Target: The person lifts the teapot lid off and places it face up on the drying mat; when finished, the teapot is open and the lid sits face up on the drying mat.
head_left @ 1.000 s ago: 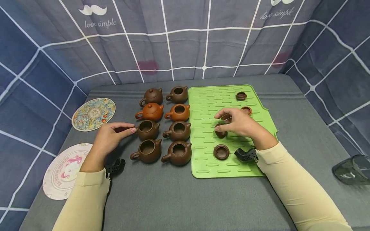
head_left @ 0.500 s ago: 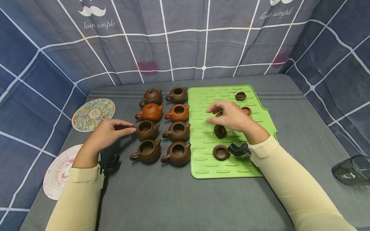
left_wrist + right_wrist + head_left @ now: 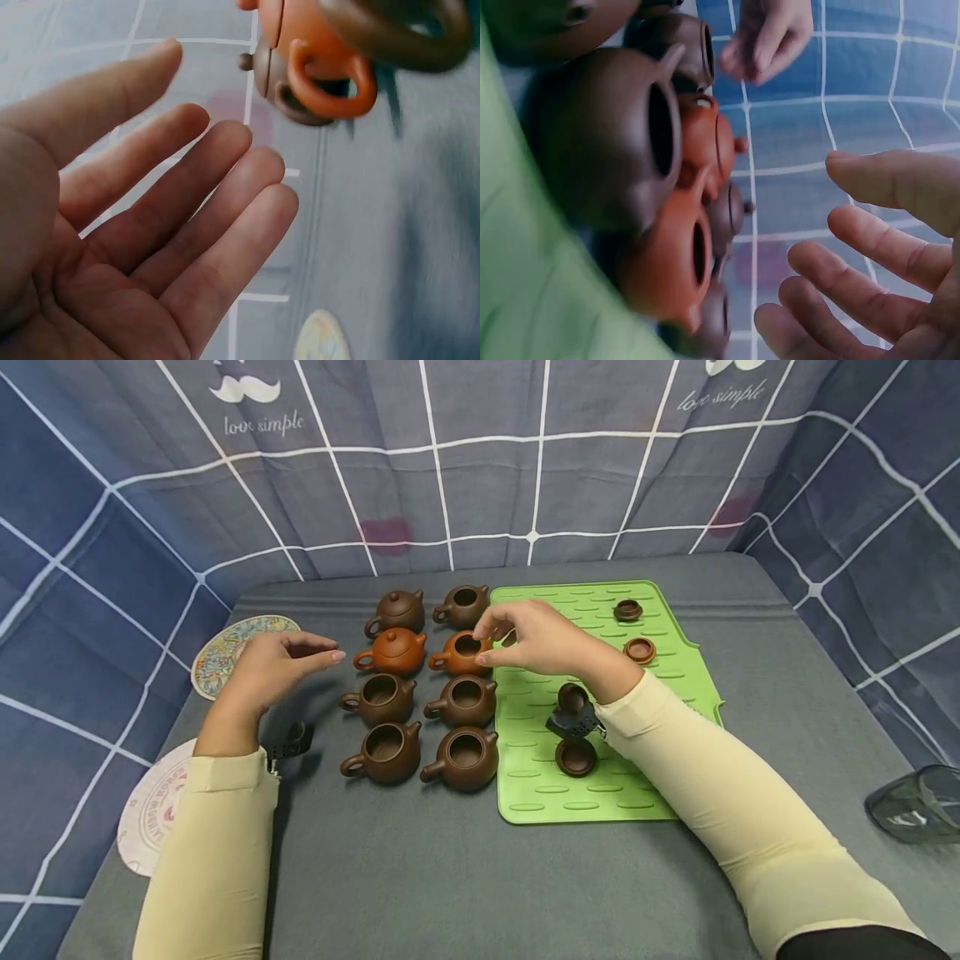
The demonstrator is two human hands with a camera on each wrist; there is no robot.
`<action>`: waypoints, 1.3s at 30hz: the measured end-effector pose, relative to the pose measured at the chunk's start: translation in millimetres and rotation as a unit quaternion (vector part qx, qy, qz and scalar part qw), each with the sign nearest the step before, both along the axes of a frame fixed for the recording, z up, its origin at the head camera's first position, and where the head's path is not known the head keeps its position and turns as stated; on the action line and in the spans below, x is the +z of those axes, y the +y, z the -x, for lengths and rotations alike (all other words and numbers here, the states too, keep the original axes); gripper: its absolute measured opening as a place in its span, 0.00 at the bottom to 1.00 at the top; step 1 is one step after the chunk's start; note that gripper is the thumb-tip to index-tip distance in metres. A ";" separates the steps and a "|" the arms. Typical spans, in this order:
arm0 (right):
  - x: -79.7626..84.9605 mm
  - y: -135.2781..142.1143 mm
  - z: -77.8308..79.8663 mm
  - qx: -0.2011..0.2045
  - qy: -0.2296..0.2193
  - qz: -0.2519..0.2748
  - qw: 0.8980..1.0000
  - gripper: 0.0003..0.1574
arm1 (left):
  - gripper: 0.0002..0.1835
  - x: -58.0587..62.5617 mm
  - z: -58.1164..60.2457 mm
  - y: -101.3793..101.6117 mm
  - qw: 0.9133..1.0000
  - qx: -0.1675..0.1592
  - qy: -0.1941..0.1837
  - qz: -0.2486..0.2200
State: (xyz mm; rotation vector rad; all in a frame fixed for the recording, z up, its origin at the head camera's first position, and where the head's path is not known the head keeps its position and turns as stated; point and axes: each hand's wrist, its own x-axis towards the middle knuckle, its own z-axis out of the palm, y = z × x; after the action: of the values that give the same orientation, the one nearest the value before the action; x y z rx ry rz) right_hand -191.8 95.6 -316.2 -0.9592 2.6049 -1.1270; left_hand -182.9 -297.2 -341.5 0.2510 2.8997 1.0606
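My left hand (image 3: pixel 273 672) hovers left of the teapots, its fingers loosely extended and holding nothing. Nearest to it are the lidded orange teapot (image 3: pixel 397 652) and an uncovered brown teapot (image 3: pixel 384 697). The right hand (image 3: pixel 536 639), also holding nothing, is over the green mat's left edge. From the head camera its fingertips overlap the uncovered orange teapot (image 3: pixel 459 653); the right wrist view shows them apart from that orange teapot (image 3: pixel 671 259). A lidded brown teapot (image 3: pixel 400 612) stands at the back left. Several lids lie on the mat, including an orange lid (image 3: pixel 640 650) and a brown lid (image 3: pixel 576 757).
The green mat (image 3: pixel 525 793) lies right of two columns of teapots. More uncovered brown teapots (image 3: pixel 463 758) stand in front. Two round mats, one patterned (image 3: pixel 213 668) and one pink-white (image 3: pixel 142 814), lie at left. A dark glass (image 3: pixel 915 802) is at far right.
My right hand has moved left and away from me, from above the lids toward the teapots. My left hand has drawn back from the brown teapot's handle and moved slightly farther from me.
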 end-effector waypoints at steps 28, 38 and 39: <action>-17.5 -132.9 53.7 0.086 0.090 -0.208 0.970 0.27 | 0.20 -40.7 30.0 18.8 0.999 -0.029 0.012 -0.032; -18.4 -134.5 56.3 0.054 0.082 -0.169 0.981 0.20 | 0.19 -40.9 31.2 19.1 0.999 -0.021 0.010 -0.035; -18.6 -135.0 56.6 0.052 0.082 -0.167 0.981 0.19 | 0.19 -41.1 31.4 19.1 0.999 -0.021 0.010 -0.035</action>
State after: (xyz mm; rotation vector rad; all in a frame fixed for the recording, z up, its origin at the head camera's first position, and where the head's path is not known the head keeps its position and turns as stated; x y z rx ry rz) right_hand -248.4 -39.4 -334.7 -1.1325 2.7111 -0.5810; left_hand -214.3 -278.2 -382.6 0.3268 2.8640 1.1622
